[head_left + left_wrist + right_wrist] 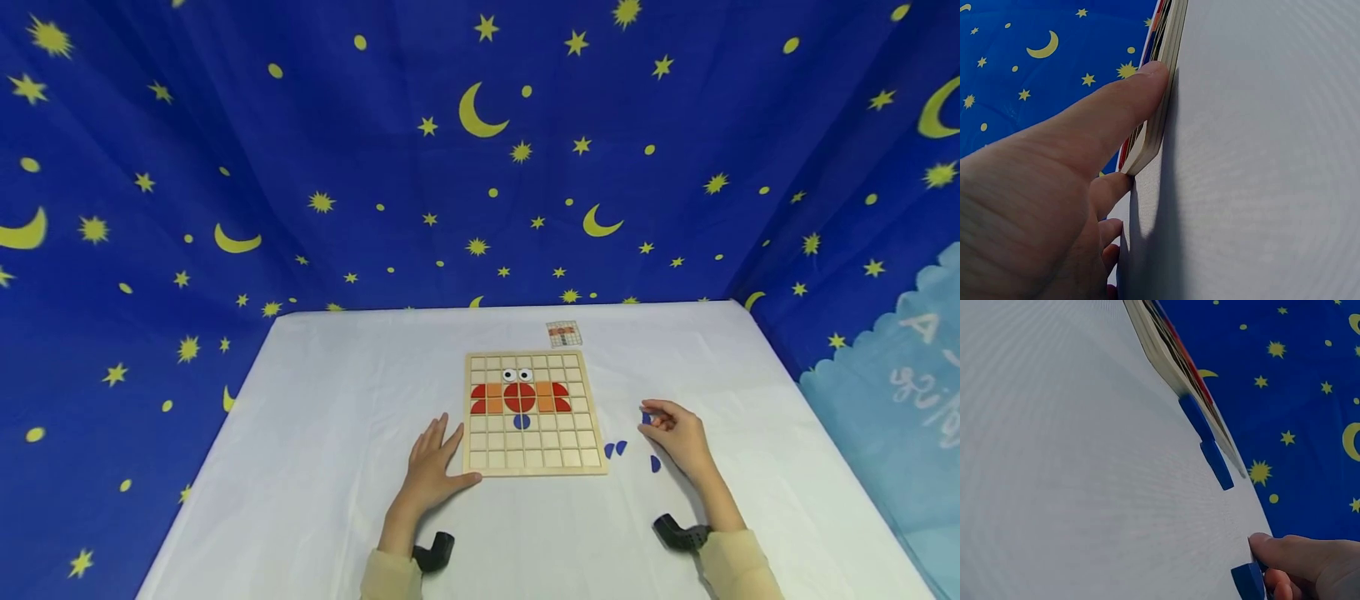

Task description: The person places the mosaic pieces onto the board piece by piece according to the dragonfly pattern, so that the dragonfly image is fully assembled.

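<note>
A square wooden grid board (534,460) lies on the white table. Set in its cells are two googly-eye pieces (517,375), red quarter-circle pieces (520,397), orange squares (494,398) and a blue circle (522,422) made of two halves. My left hand (431,471) is spread at the board's lower left corner, thumb (1147,81) and index finger touching its edges. To the right of the board, my right hand (678,435) pinches a blue half-circle piece (647,417) between thumb and fingers. Another blue half-circle piece (656,463) lies just below that hand.
Two more blue half-circle pieces (615,449) lie side by side against the board's lower right edge. A small pattern card (564,334) sits behind the board. Blue cloth (405,167) with yellow stars and moons hangs around the table (345,400).
</note>
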### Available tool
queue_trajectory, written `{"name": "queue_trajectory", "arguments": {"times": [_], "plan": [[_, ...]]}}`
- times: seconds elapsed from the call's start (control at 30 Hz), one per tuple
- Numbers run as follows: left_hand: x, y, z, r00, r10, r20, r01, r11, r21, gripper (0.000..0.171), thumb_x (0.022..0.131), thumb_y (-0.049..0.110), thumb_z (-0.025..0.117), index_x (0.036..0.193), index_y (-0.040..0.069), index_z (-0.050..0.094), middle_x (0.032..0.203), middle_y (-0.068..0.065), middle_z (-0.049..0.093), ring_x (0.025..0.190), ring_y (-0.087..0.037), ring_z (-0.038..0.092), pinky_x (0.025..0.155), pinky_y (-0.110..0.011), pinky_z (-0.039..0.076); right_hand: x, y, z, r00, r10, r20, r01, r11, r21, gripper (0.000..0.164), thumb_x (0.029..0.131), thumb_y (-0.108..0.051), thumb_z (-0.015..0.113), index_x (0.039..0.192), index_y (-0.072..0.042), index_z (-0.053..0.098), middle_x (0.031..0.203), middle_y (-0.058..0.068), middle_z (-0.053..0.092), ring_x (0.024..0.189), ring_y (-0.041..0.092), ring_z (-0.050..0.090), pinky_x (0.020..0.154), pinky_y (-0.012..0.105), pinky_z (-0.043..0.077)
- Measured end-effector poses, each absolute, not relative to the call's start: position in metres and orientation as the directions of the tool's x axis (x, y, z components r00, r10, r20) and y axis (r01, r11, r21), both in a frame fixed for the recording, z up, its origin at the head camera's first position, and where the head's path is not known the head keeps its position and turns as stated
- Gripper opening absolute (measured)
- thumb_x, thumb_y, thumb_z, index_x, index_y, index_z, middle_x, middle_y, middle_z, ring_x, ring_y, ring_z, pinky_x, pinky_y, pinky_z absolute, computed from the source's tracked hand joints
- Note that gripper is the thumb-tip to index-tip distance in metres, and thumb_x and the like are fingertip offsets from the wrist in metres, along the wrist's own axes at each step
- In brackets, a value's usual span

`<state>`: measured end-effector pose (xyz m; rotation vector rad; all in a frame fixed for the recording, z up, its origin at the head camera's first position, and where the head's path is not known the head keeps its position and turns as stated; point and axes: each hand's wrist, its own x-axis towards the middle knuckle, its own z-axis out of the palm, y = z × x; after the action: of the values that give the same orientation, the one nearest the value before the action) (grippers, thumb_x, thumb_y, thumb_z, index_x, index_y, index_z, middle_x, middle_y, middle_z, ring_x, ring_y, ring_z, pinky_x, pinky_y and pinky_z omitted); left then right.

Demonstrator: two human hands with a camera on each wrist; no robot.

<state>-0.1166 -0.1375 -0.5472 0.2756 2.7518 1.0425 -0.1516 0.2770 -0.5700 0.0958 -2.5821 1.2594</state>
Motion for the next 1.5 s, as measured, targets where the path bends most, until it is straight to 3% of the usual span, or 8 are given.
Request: {"name": "queue_trajectory", "arguments": {"times": [0.23, 0.33, 0.57, 0.87, 1.5], "plan": [[-0.117, -0.136, -0.547, -0.964, 0.239, -0.118, 0.102, 0.740, 0.664, 0.088, 0.074, 0.042, 0.076, 0.145, 0.004, 0.039, 0.158, -0.021, 0.018, 0.147, -0.040, 0.011, 0.118, -0.058, 0.009, -0.146, 0.266, -0.558, -0.963, 0.044, 0.265, -0.175, 0.644, -0.745, 0.039, 0.072, 0.000, 0.078, 0.110, 0.001, 0.067, 0.093, 0.016, 0.071, 0.072, -0.007, 0.054, 0.062, 0.010, 0.048], [-0.117, -0.135, -0.545, -0.964, 0.240, -0.115, 0.104, 0.737, 0.668, 0.088, 0.074, 0.041, 0.077, 0.145, 0.004, 0.038, 0.158, -0.021, 0.017, 0.147, -0.040, 0.011, 0.118, -0.058, 0.008, -0.144, 0.249, -0.549, -0.965, 0.036, 0.259, -0.181, 0.623, -0.761, 0.039, 0.073, -0.001, 0.079, 0.110, 0.000, 0.067, 0.095, 0.015, 0.071, 0.077, -0.001, 0.058, 0.068, 0.011, 0.049], [-0.119, -0.138, -0.547, -0.965, 0.239, -0.108, 0.111, 0.744, 0.659, 0.089, 0.075, 0.043, 0.076, 0.145, 0.005, 0.037, 0.158, -0.021, 0.017, 0.147, -0.040, 0.011, 0.118, -0.058, 0.009, -0.146, 0.189, -0.547, -0.957, -0.122, 0.264, -0.288, 0.513, -0.809, 0.036, 0.072, -0.001, 0.079, 0.107, 0.002, 0.068, 0.092, 0.014, 0.070, 0.080, 0.015, 0.064, 0.071, 0.022, 0.054], [-0.122, -0.138, -0.547, -0.966, 0.230, -0.119, 0.095, 0.741, 0.664, 0.089, 0.075, 0.045, 0.076, 0.146, 0.009, 0.037, 0.160, -0.018, 0.016, 0.148, -0.038, 0.009, 0.119, -0.057, 0.008, -0.153, 0.127, -0.554, -0.924, -0.280, 0.259, -0.373, 0.524, -0.766, 0.030, 0.073, -0.003, 0.079, 0.102, -0.003, 0.069, 0.097, 0.009, 0.070, 0.083, 0.018, 0.066, 0.073, 0.023, 0.056], [-0.119, -0.138, -0.547, -0.961, 0.245, -0.128, 0.102, 0.744, 0.661, 0.090, 0.075, 0.043, 0.076, 0.146, 0.007, 0.036, 0.159, -0.019, 0.015, 0.148, -0.039, 0.009, 0.119, -0.057, 0.007, -0.144, 0.113, -0.559, -0.912, -0.198, 0.358, -0.408, 0.499, -0.764, 0.022, 0.072, 0.005, 0.075, 0.093, -0.001, 0.070, 0.089, 0.008, 0.071, 0.077, 0.019, 0.066, 0.069, 0.023, 0.057]]}}
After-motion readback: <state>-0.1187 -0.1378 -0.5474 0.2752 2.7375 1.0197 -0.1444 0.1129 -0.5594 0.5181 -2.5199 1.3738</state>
